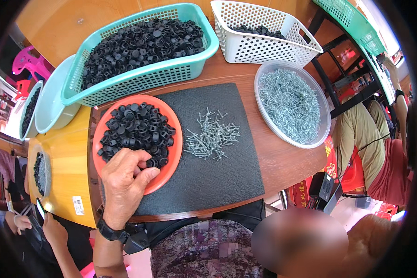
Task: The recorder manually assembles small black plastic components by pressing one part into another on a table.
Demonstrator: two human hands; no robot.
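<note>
My left hand (125,178), with a dark watch on the wrist, is over the near rim of an orange-red bowl (178,139). Its thumb and forefinger are closed around a small black plastic cap (151,162), partly hidden by the fingers. The bowl is heaped with black plastic caps (134,127). To its right, a loose pile of silver screws (213,135) lies on a dark textured mat (217,185). At the lower right, what appears to be my right hand (373,238) is close to the camera; a blurred patch beside it hides any fingers.
Behind the bowl stands a teal basket (139,74) full of black caps. A white basket (268,48) holds more. At the right is a clear tub (326,116) of screws. Another person's hand (54,229) is at lower left; a seated person's trousers (361,139) show right.
</note>
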